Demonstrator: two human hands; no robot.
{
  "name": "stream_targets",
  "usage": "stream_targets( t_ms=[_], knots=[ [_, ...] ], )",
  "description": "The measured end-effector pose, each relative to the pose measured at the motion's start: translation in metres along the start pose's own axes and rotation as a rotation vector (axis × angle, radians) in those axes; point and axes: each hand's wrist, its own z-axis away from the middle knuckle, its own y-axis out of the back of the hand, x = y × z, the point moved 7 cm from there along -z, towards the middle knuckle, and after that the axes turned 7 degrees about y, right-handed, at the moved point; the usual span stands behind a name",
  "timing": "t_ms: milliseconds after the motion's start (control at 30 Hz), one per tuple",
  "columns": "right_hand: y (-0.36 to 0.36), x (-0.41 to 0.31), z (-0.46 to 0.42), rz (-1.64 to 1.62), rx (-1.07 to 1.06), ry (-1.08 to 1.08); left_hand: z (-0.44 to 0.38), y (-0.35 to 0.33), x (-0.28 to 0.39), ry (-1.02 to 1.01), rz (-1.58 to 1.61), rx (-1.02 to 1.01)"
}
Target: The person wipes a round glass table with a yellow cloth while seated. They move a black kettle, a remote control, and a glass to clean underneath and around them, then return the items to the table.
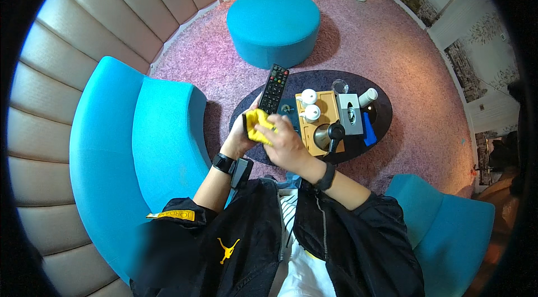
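A black remote control (pixel 274 89) with rows of buttons is tilted upward in my left hand (pixel 238 139), its far end pointing away from me. My right hand (pixel 286 142) presses a yellow cloth (pixel 257 125) over the near end of the remote. That end is hidden under the cloth and my fingers. Both hands are above the left side of a dark oval table (pixel 260 156). To their right, a wooden tray (pixel 328 105) carries two white lidded cups (pixel 312 113) and a metal kettle (pixel 323 136) with a black handle.
Beside the tray stand a grey tissue box (pixel 350 114), a white cylindrical container (pixel 368 97), a glass ashtray (pixel 339 86) and a blue object (pixel 369 129). A round turquoise ottoman (pixel 273 19) sits beyond the table. Turquoise sofa seats (pixel 168 137) curve along the left; another seat (pixel 441 217) is at right.
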Motion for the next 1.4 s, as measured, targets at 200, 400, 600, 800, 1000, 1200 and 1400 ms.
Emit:
stream_targets(
  t_ms=[200,400,600,800,1000,1200,1400],
  knots=[
    [0.020,0.024,-0.015,0.087,0.099,-0.075,-0.005,0.017,-0.009,0.092,0.111,0.103],
    [0.001,0.010,-0.006,0.050,0.003,-0.006,-0.001,0.005,0.000,0.021,0.146,0.144],
    [-0.001,0.020,-0.007,0.089,-0.022,-0.028,-0.011,0.026,-0.008,0.099,0.154,0.068],
    [0.003,0.029,-0.008,0.097,0.008,-0.026,-0.019,0.021,-0.011,0.091,0.228,0.100],
    [-0.010,0.019,-0.006,0.099,-0.055,0.072,-0.016,0.033,-0.004,0.091,0.159,-0.017],
    [0.036,0.102,-0.029,0.147,0.312,-0.216,-0.004,-0.005,0.005,0.022,-0.077,-0.076],
    [-0.003,0.041,-0.018,-0.031,0.134,-0.053,-0.010,0.028,-0.001,0.103,-0.029,0.155]
  ],
)
